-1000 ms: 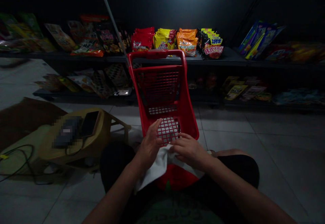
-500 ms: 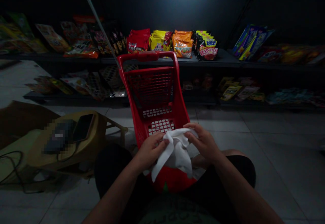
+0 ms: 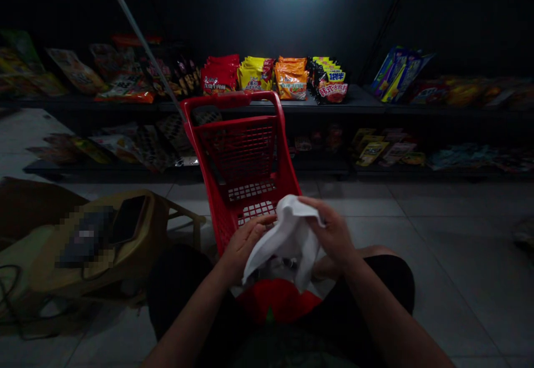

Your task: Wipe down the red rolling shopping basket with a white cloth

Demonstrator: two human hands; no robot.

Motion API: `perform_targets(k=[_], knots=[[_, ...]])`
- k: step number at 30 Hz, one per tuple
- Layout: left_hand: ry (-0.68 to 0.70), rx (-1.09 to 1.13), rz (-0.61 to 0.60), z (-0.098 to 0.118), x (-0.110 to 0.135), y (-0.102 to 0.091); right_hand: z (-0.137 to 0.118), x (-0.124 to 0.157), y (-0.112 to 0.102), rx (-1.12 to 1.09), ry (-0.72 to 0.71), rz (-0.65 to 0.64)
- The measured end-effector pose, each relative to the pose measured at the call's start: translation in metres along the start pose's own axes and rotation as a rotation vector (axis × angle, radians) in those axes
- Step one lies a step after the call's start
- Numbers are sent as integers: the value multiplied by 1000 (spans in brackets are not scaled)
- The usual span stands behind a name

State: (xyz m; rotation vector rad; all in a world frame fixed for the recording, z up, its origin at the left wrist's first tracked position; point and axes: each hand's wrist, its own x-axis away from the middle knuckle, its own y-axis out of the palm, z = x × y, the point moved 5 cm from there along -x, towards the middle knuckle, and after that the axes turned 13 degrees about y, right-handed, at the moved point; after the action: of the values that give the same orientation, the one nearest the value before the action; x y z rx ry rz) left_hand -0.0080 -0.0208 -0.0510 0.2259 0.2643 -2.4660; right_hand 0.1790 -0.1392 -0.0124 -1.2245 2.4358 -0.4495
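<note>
**Left hand (image 3: pixel 246 243) and right hand (image 3: pixel 331 232) on a white cloth (image 3: pixel 286 240)**

Left palm low and turned down, fingers curled closed over the cloth's left fold; right hand higher, fingers narrowly pinching the top edge. Cloth bunched over the near end of a red shopping cart (image 3: pixel 237 151).

dim; soft glow on back wall (image 3: pixel 267 18); dark corners; fisheye edges

Two bare forearms (image 3: pixel 187 307) reached forward from the near edge of the view, angling inward toward each other. The left hand (image 3: pixel 248 243) lay lower, its fingers curled and pointing right. The right hand (image 3: pixel 331 232) stood slightly farther away, its fingers bent downward, wrist arched.
</note>
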Motion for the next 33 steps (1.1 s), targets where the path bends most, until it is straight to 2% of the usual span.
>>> perform_targets(k=[2, 3, 4, 7, 8, 10, 12, 14, 17, 19, 23, 25, 27, 29, 31, 33], knots=[[69, -187, -58, 3, -2, 4, 1, -2, -27, 69, -36, 252], [77, -293, -90, 2, -2, 7, 2, 1, -32, 122, -73, 287], [84, -405, -132, 1, -2, 11, 5, 6, -30, 187, -116, 237], [117, -749, -291, -3, -2, 24, 24, 34, 1, 361, -229, -106], [131, -842, -337, -4, -1, 28, 32, 44, 11, 392, -252, -175], [156, -966, -416, -3, -1, 34, 46, 51, 21, 423, -283, -218], [180, -1010, -475, -1, 0, 39, 54, 37, 21, 430, -290, -209], [206, -1018, -510, 1, 1, 43, 57, 9, 15, 430, -257, -185], [214, -1054, -486, 3, 2, 43, 56, -28, 4, 416, -143, -81], [190, -1093, -468, 1, 3, 41, 52, -27, 7, 400, -103, -53], [171, -1099, -515, -7, 6, 40, 43, 19, 30, 446, -175, -132], [165, -1092, -515, -8, 6, 40, 41, 29, 36, 492, -209, -146], [149, -1099, -517, -7, 5, 41, 42, 18, 36, 509, -220, -160], [141, -1122, -528, -6, 5, 43, 43, -7, 32, 510, -224, -158], [151, -1148, -533, -4, 5, 44, 41, -27, 28, 525, -226, -112], [178, -1151, -524, -1, 5, 43, 37, -29, 28, 562, -219, -43]])
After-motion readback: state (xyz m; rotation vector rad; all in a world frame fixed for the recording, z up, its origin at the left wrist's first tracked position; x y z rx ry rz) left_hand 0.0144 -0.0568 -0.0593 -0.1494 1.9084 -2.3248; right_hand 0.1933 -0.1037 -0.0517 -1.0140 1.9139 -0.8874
